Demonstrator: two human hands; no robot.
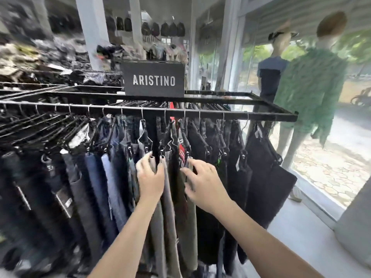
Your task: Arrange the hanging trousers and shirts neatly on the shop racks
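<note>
A black rack rail runs across the view with several trousers hanging from clip hangers. My left hand grips the top of a grey-beige pair of trousers near the rack's black post, thumb and fingers curled round the fabric. My right hand reaches into the gap beside it, fingers spread and touching a khaki pair with a red tag. Blue and dark jeans hang to the left. Black trousers hang to the right.
A black "ARISTINO" sign stands on top of the rack. Two mannequins stand at the shop window on the right, above a white floor ledge. Folded clothes pile up at the back left.
</note>
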